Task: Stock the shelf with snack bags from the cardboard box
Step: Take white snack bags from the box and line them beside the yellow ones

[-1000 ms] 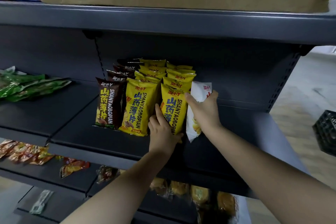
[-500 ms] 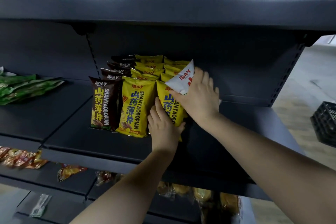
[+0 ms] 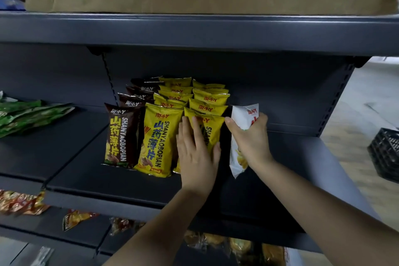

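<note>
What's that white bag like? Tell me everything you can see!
The white bag is a shiny, crinkly snack packet with red writing near the top and yellow chips pictured lower down. It stands nearly upright, just right of the yellow bags. The right grip holds its middle; whether its bottom touches the shelf is unclear.

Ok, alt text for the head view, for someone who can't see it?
The right hand grips a white snack bag beside the rows of yellow bags on the dark shelf, while the left hand presses flat against the front yellow bag. Brown bags stand leftmost.
</note>
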{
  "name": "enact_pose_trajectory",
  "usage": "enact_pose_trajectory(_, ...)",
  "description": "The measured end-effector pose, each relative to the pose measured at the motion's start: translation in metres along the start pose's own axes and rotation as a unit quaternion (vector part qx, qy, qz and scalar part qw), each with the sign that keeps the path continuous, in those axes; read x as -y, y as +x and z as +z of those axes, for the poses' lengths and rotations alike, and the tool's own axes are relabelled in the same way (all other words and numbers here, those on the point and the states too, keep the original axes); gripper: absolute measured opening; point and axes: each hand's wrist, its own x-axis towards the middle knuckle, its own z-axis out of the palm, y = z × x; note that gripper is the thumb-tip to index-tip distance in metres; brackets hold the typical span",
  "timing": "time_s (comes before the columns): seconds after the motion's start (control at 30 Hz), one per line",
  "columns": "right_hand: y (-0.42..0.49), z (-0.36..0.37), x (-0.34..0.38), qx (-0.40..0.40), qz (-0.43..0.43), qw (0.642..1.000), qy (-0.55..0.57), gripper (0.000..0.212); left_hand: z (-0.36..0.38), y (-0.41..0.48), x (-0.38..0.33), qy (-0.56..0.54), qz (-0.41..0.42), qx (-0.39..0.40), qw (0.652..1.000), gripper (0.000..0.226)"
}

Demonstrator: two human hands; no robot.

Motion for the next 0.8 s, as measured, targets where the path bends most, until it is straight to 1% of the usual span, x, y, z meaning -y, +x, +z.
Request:
enact_pose_trajectory(0.13, -0.006, 0.002, -0.008, -0.006, -0.001, 1.000, 0.012, 0.064, 0.011, 0.008, 0.002, 0.039, -0.015, -0.005, 0.999, 0.064)
enact_pose_trajectory(0.2, -0.009, 0.006, -0.010, -0.005, -0.011, 1.000, 0.016, 0.062, 0.014, 0.008, 0.002, 0.043, -0.021, -0.012, 0.999, 0.062)
enact_pose_trajectory(0.4, -0.014, 0.005, -0.010, -0.012, -0.025, 0.999, 0.027, 0.058, 0.004, 0.008, -0.005, 0.032, -0.038, 0.004, 0.999, 0.067)
enact_pose_trajectory(0.43, -0.014, 0.002, -0.008, -0.010, -0.029, 0.999, 0.028, 0.056, -0.001, 0.007, -0.007, 0.021, -0.021, -0.010, 0.999, 0.065)
enact_pose_trajectory(0.47, -0.013, -0.001, -0.007, -0.007, -0.033, 0.999, 0.028, 0.055, -0.007, 0.005, -0.010, 0.002, 0.016, -0.031, 0.999, 0.061)
enact_pose_trajectory(0.5, -0.013, -0.005, -0.005, -0.004, -0.035, 0.999, 0.031, 0.055, -0.012, 0.003, -0.015, -0.029, 0.068, -0.045, 0.996, 0.056)
enact_pose_trajectory(0.53, -0.010, -0.009, -0.004, -0.004, -0.036, 0.999, 0.039, 0.055, -0.016, -0.002, -0.022, -0.069, 0.114, -0.041, 0.990, 0.052)
enact_pose_trajectory(0.57, -0.007, -0.013, -0.002, -0.009, -0.034, 0.998, 0.050, 0.056, -0.019, -0.005, -0.030, -0.105, 0.145, -0.014, 0.984, 0.050)
enact_pose_trajectory(0.6, -0.003, -0.018, -0.001, -0.015, -0.027, 0.998, 0.059, 0.057, -0.021, -0.008, -0.040, -0.121, 0.155, 0.030, 0.980, 0.050)
enact_pose_trajectory(0.63, 0.002, -0.022, 0.000, -0.021, -0.016, 0.997, 0.069, 0.059, -0.021, -0.009, -0.051, -0.116, 0.144, 0.080, 0.979, 0.053)
enact_pose_trajectory(0.67, 0.007, -0.027, 0.001, -0.025, -0.003, 0.996, 0.080, 0.062, -0.018, -0.009, -0.062, -0.104, 0.113, 0.138, 0.979, 0.062)
enact_pose_trajectory(0.73, 0.015, -0.034, 0.003, -0.024, 0.024, 0.994, 0.100, 0.075, -0.010, -0.005, -0.080, -0.088, 0.023, 0.253, 0.963, 0.080)
enact_pose_trajectory(0.77, 0.017, -0.037, 0.004, -0.014, 0.034, 0.994, 0.104, 0.080, -0.003, 0.000, -0.085, -0.093, -0.016, 0.290, 0.952, 0.083)
enact_pose_trajectory(0.8, 0.020, -0.041, 0.005, 0.005, 0.042, 0.994, 0.103, 0.082, 0.004, 0.005, -0.087, -0.121, -0.052, 0.310, 0.942, 0.079)
